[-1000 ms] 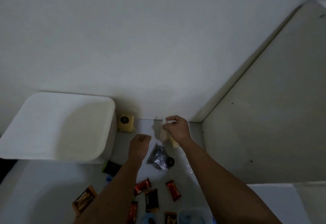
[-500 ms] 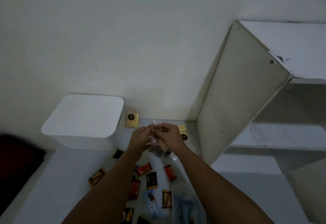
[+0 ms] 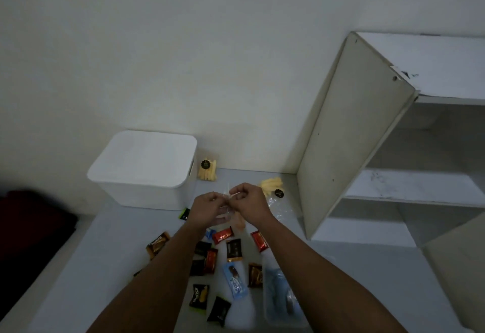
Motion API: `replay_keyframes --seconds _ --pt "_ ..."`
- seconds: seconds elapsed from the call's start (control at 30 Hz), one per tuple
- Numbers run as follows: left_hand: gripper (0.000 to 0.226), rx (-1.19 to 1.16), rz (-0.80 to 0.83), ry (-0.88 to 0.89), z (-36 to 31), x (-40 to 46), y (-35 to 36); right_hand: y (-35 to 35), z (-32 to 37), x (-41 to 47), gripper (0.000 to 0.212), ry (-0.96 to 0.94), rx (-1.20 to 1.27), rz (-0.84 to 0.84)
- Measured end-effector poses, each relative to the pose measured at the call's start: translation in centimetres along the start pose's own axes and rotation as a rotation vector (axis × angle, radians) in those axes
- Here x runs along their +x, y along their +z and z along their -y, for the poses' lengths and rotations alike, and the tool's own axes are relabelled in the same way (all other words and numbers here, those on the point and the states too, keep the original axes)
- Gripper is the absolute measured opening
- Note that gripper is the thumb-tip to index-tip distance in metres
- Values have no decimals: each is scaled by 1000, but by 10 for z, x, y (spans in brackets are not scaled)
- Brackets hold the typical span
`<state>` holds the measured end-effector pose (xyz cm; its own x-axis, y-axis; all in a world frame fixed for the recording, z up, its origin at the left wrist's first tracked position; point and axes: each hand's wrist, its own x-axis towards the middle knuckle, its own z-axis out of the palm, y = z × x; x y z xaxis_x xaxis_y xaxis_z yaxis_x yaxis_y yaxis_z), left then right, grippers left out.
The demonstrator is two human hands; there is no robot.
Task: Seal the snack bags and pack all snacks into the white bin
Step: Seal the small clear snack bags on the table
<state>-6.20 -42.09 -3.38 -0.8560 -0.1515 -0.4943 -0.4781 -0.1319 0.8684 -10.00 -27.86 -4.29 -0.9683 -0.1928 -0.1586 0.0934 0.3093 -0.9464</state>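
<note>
Where a second ago only the right hand [image 3: 250, 205] held it, both hands, left hand [image 3: 207, 206] included, now pinch the clear plastic snack bag [image 3: 227, 212] above the surface's [image 3: 105, 254] far-middle, sealing under way; lidded white rectangular plastic bin [image 3: 143, 170] unpacked.

White shelf unit [image 3: 354, 133] seen at right, side panel set against wall [image 3: 183, 44]; open shelves [image 3: 409, 185] shown within. Grey counter [image 3: 86, 267] bounded by wall at back. Dark red object [image 3: 29, 217] seen at left edge, blurred.
</note>
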Motion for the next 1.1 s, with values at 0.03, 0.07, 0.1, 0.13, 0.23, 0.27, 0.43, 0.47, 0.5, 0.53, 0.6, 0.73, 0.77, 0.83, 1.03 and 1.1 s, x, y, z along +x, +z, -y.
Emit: replay_keyframes --seconds 0.03,0.07,0.1,0.13,0.23,0.27,0.43,0.47,0.5,0.53,0.6,0.73,0.77,0.83,1.03,1.1 --pt "17 42 2 8 -1 -1 -6 2 2 -2 19 5 -19 -1" --pt "17 92 5 19 -2 -1 -11 4 3 -5 21 14 -35 -5" --pt "17 149 14 34 -3 -1 -17 8 4 -7 23 20 -57 -14" --pt "15 214 27 49 -3 -1 -23 13 5 -10 24 21 -86 -30" --pt "19 464 10 149 -2 -2 -42 31 7 -22 17 4 -239 -119" --pt "22 554 -16 195 0 -3 -50 36 8 -27 16 -4 -320 -148" --pt "29 690 -56 290 7 -24 -78 64 17 -45 20 -104 -704 -186" --pt "31 707 -77 301 8 -28 -84 72 19 -50 23 -123 -721 -198" --pt "32 721 -99 310 10 -32 -90 80 21 -55 27 -154 -730 -202" --pt "32 723 -111 308 11 -35 -97 88 22 -60 30 -196 -735 -189" --pt "30 708 -111 307 13 -40 -111 102 21 -70 35 -304 -744 -152" --pt "28 713 -69 341 15 -48 -134 126 21 -92 38 -440 -744 -154" --pt "27 720 -49 350 16 -49 -138 130 21 -96 38 -447 -739 -170" --pt "25 733 -10 363 20 -52 -145 137 22 -103 39 -420 -750 -211" --pt "25 799 40 397 22 -63 -162 147 24 -114 34 -256 -864 -298" --pt "25 806 52 397 22 -67 -165 150 26 -117 34 -244 -828 -296"
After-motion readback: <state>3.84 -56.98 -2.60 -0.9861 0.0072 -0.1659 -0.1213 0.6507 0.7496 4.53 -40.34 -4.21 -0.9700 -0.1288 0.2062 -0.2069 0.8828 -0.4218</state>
